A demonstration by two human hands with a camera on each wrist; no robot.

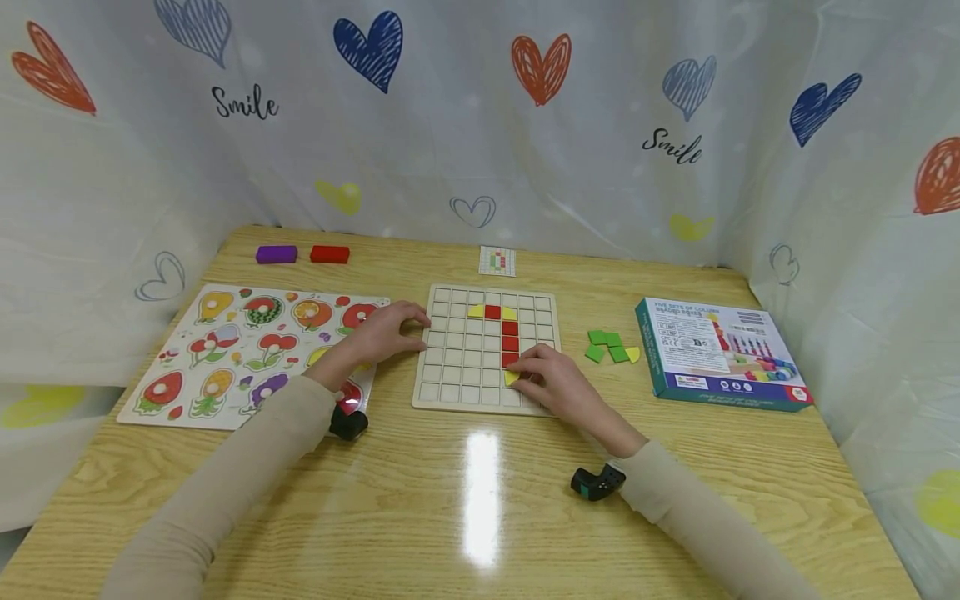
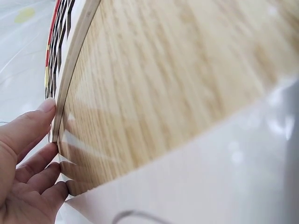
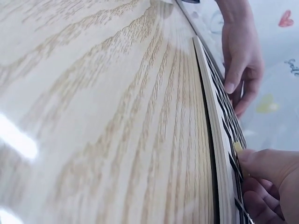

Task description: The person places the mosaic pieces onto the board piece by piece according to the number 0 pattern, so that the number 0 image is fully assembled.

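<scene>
A pale wooden grid board [image 1: 457,358] lies mid-table. Along its upper part, a red square tile [image 1: 492,312] sits between two yellow curved-edge tiles, and more red squares run down below the right one. My right hand [image 1: 558,383] pinches a yellow tile [image 1: 512,377] at the lower end of this column; in the right wrist view the thumb lies against the yellow tile [image 3: 238,147]. My left hand [image 1: 382,332] touches the board's left edge with thumb and fingertips, as the left wrist view also shows on the board's rim [image 2: 77,51].
Green square tiles [image 1: 613,339] and a yellow tile [image 1: 633,354] lie right of the board. Beyond is a boxed set [image 1: 723,354]. A small pattern card [image 1: 497,261] lies behind the board. A fruit puzzle [image 1: 180,367], a purple block [image 1: 277,254] and a red block [image 1: 330,254] are leftward.
</scene>
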